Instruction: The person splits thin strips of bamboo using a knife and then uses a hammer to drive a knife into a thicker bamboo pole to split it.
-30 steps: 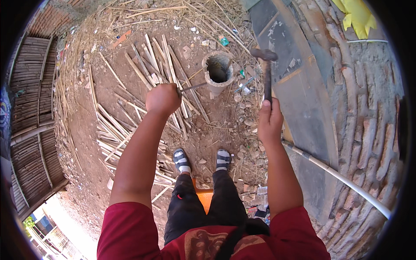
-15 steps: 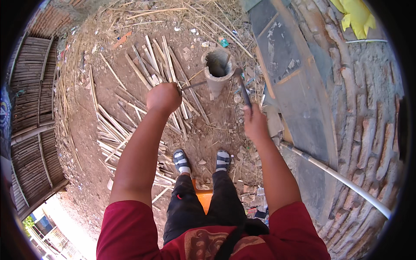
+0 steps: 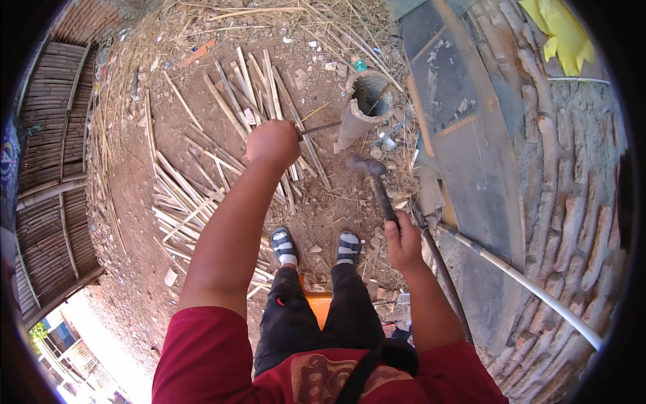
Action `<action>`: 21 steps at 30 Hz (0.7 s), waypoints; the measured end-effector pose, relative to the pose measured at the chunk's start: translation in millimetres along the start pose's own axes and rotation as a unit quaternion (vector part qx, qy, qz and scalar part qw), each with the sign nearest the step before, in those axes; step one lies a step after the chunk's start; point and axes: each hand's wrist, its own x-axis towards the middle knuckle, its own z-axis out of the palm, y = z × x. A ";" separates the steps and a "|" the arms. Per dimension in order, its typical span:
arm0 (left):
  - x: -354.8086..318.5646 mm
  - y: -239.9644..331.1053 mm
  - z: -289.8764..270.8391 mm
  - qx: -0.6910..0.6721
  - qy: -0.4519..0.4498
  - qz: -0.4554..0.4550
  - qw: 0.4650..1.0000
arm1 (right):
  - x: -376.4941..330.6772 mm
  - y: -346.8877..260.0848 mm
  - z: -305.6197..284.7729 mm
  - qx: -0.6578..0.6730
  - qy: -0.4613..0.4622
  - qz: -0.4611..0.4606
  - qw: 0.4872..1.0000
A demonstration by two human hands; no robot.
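At the frame's centre, the left hand is fisted round a thin dark metal spike set against the upright grey bamboo tube while the right hand grips a dark-headed hammer — a mis-aimed blow could hit knuckles or skid the spike — over bare dirt strewn with split bamboo strips, hemmed by a brick wall.

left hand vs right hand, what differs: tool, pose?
The left hand is stretched far forward, fisted on a thin metal blade that reaches the rim of the upright bamboo tube. The right hand sits lower and nearer the body, gripping the handle of a hammer whose head hangs short of the tube. Both are closed around a tool.
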 end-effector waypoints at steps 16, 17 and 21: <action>-6.9 -10.3 1.9 -0.041 -0.020 -0.019 0.999 | 45.0 -58.4 59.6 -0.057 0.054 -0.013 0.997; -11.7 -10.6 2.5 -0.045 -0.021 -0.021 0.999 | 39.9 -74.2 55.3 -0.029 0.064 -0.026 0.997; -9.8 -5.3 2.9 -0.044 -0.018 0.002 0.999 | 41.6 -36.7 80.8 -0.112 0.093 -0.059 0.988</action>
